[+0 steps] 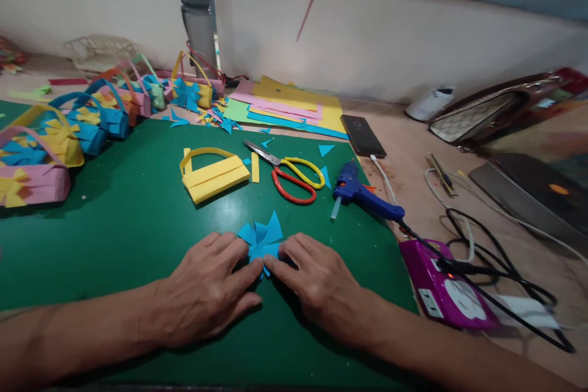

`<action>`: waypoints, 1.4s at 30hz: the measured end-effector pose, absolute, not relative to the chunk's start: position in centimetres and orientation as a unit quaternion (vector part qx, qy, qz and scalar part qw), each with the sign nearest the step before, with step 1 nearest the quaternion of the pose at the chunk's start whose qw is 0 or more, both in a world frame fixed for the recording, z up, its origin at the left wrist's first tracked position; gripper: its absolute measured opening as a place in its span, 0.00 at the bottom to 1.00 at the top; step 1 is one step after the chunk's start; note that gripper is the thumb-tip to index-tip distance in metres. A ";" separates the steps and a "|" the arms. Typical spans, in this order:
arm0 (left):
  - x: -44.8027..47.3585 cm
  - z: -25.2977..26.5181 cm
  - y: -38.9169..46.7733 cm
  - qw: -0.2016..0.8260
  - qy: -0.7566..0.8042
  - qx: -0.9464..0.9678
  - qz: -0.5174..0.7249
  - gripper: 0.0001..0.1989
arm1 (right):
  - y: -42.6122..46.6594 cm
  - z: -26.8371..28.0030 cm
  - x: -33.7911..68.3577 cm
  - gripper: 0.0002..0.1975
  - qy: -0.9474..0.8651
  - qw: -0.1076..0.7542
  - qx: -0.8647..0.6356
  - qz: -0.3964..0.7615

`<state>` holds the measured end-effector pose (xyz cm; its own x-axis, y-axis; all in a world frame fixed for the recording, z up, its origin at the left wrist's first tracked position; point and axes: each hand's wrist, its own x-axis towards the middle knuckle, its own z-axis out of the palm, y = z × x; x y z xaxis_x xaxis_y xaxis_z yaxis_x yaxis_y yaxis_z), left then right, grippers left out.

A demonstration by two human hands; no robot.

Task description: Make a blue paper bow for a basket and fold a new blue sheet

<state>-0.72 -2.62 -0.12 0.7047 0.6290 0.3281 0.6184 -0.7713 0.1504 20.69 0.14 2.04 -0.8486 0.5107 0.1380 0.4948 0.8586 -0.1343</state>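
Observation:
Between my hands a blue paper flower (263, 246) lies on the green mat (138, 245), its petals pointing up and outward. My left hand (211, 285) has its fingers closed on the flower's left petals, with the thumb below. From the other side my right hand (316, 275) pinches the right and lower petals; its fingertips are partly hidden. Just beyond lies a yellow paper basket (215, 177) with a looped handle, flat on its side. Right of it are scissors (294, 174) with red and yellow handles, blades apart, and a blue glue gun (365, 193).
Finished paper baskets (94, 128) with flowers stand in rows at the left. Coloured paper sheets (294, 107) and scraps lie at the back. A phone (362, 135), a purple power strip (448, 285) with cables, and a handbag (487, 113) occupy the right.

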 end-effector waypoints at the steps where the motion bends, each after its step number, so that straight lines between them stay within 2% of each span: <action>1: -0.6 -0.1 -2.7 0.026 0.342 0.923 0.176 0.15 | 0.1 2.0 20.7 0.14 -0.960 0.086 -0.261 0.049; 6: -0.2 0.0 -2.8 0.062 0.353 0.921 0.155 0.16 | 0.1 2.3 21.2 0.11 -0.957 0.089 -0.271 0.046; 10: 0.0 0.2 -2.7 0.067 0.360 0.921 0.134 0.15 | 0.3 2.9 22.1 0.06 -0.963 0.069 -0.261 -0.016; 16: 0.1 0.3 -2.4 0.038 0.361 0.921 0.139 0.14 | -0.1 3.1 22.4 0.11 -0.956 0.033 -0.188 -0.222; 23: 0.3 0.1 -2.3 0.014 0.367 0.917 0.153 0.13 | 0.1 2.9 22.5 0.12 -0.954 0.019 -0.122 -0.274; 32: 0.2 0.1 -2.4 0.011 0.371 0.915 0.159 0.14 | -0.4 2.8 22.0 0.11 -0.970 0.039 -0.118 -0.207; 35: 0.1 0.2 -2.3 0.015 0.373 0.916 0.148 0.16 | -0.5 2.7 21.7 0.13 -0.981 0.087 -0.117 -0.125; 38: 0.1 0.2 -2.3 0.018 0.372 0.918 0.137 0.15 | 1.3 3.1 21.3 0.13 -0.965 0.130 -0.226 -0.010; 42: 0.2 0.3 -2.3 0.014 0.373 0.919 0.125 0.14 | 4.6 4.4 20.1 0.11 -0.886 0.056 -0.443 0.126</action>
<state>0.17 -2.28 0.29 0.6908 0.6893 0.2184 0.6822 -0.7214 0.1191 20.08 4.58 4.37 -0.6020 0.7984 -0.0127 0.7701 0.5764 -0.2734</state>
